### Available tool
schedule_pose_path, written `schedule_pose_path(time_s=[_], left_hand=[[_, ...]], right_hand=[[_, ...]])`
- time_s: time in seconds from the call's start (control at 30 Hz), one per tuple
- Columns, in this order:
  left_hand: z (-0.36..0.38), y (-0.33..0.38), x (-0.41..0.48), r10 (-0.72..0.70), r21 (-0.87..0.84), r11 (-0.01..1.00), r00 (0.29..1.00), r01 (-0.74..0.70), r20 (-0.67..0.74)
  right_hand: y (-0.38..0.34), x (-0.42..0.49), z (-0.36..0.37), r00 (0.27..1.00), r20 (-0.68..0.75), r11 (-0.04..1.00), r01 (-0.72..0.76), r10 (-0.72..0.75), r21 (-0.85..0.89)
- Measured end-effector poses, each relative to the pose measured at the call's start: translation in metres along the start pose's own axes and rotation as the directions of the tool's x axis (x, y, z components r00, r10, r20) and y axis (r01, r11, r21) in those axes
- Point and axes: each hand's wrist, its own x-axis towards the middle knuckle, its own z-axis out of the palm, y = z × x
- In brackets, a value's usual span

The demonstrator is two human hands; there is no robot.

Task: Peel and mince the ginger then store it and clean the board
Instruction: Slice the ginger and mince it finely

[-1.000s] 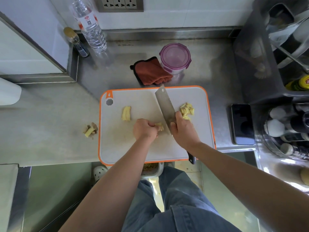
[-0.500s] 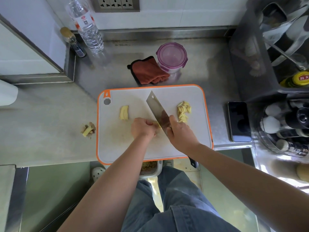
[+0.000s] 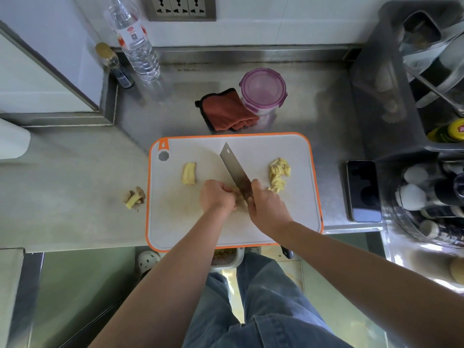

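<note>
Now the right hand point(image 3: 267, 207) grips the cleaver point(image 3: 234, 169). Its long blade slants away and to the left over the cutting board point(image 3: 298, 222). The left hand point(image 3: 217, 197), fingers curled, holds a small ginger piece point(image 3: 237, 190) beside the blade. A peeled chunk point(image 3: 188, 173) lies left, pointing away; cut strips point(image 3: 278, 174) sit right.

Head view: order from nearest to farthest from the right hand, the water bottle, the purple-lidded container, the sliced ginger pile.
1. Sliced ginger pile, on the board, just beyond the right hand.
2. Purple-lidded container, behind the board.
3. Water bottle, far back left.
</note>
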Motion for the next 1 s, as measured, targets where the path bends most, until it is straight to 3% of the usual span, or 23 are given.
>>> schedule_pose_path(time_s=[0.2,0.47,0.67,1.0], left_hand=[[-0.002,0.000,-0.002,0.006,-0.020,1.000,1.000,-0.005,0.006],[-0.003,-0.002,-0.003,0.003,-0.046,0.999,1.000,-0.002,0.015],[-0.004,-0.004,-0.005,0.023,-0.023,0.999,1.000,-0.023,0.013],[-0.005,-0.003,-0.006,0.030,-0.042,0.999,1.000,-0.030,0.008]], right_hand=[[0.005,-0.002,0.007,0.998,-0.065,1.000,0.009,-0.008,0.011],[0.008,-0.002,0.003,0.991,-0.128,0.982,-0.017,0.041,0.186],[0.010,-0.008,-0.009,0.997,-0.070,0.990,0.050,-0.042,0.131],[0.009,-0.012,-0.007,0.999,-0.029,0.993,0.036,-0.033,0.109]])
